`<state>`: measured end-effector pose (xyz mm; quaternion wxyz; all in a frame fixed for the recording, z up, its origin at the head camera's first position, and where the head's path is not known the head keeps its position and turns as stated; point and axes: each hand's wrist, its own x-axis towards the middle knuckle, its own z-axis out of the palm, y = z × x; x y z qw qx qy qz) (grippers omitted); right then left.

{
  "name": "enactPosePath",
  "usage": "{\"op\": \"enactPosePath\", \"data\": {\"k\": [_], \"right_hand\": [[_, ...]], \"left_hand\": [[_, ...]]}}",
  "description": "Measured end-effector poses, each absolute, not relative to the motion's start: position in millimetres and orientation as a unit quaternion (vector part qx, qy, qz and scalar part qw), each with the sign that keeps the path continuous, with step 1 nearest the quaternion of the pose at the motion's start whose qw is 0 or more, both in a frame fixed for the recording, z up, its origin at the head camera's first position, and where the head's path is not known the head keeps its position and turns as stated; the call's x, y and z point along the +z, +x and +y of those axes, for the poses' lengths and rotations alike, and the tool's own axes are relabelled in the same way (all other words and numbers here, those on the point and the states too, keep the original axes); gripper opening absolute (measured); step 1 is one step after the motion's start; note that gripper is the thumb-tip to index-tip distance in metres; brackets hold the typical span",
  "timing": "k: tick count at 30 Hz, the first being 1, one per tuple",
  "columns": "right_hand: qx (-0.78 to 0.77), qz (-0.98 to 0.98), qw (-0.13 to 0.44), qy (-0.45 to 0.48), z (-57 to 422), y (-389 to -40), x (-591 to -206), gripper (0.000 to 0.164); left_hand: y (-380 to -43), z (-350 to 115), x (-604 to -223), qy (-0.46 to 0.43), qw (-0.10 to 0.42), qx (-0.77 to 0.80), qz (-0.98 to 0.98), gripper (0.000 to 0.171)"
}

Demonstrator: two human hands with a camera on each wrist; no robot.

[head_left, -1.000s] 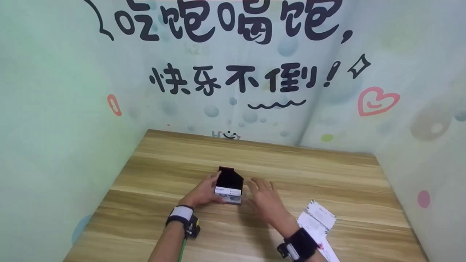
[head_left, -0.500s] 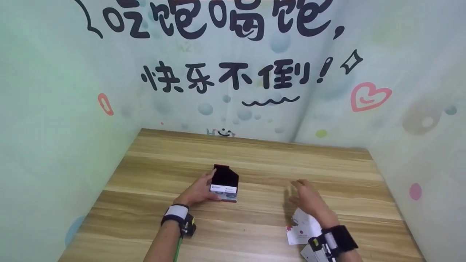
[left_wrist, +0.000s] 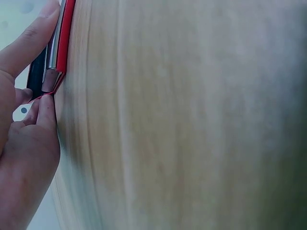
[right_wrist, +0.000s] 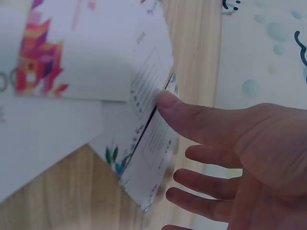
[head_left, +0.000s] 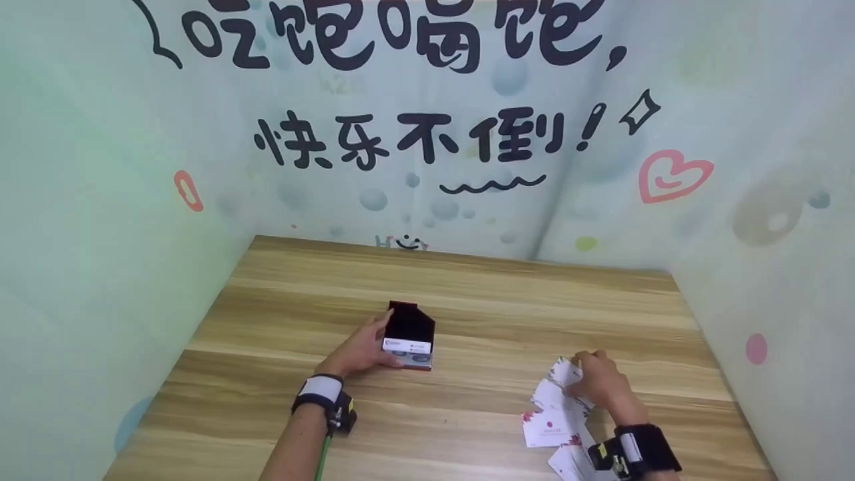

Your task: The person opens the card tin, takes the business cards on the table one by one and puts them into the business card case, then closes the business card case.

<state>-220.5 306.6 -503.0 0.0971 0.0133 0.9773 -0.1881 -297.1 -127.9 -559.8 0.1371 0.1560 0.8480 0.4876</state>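
Left hand (head_left: 357, 353): is pinching the open case (head_left: 410, 327).
Right hand (head_left: 603, 382): is hovering, fingers spread, thumb touching the printed cards (head_left: 551, 429).
Bench (head_left: 280, 294): is carrying the printed cards.

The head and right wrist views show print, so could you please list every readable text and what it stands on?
"吃饱喝饱,": wall, top cut off.
"快乐不倒!": wall, below.
"H": wall, beside a smiley; rest unclear.
Faint characters on the wall: unreadable.
Case: print too small to read.
Cards: print too small, blurred or cut off.
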Motion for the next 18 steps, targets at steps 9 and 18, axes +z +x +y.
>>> {"op": "enactPosePath", "data": {"k": [9, 18], "right_hand": [[-0.201, 0.975, 0.093, 0.023, 313.2, -219.6, -508.8, 0.051], [-0.191, 0.978, 0.081, 0.015, 309.3, -216.4, -508.1, 0.048]], "left_hand": [[-296.0, -125.8, -559.4, 0.145, 0.134, 0.486, 0.851, 0.113], [-293.5, -126.5, -556.0, 0.141, 0.127, 0.497, 0.847, 0.113]]}}
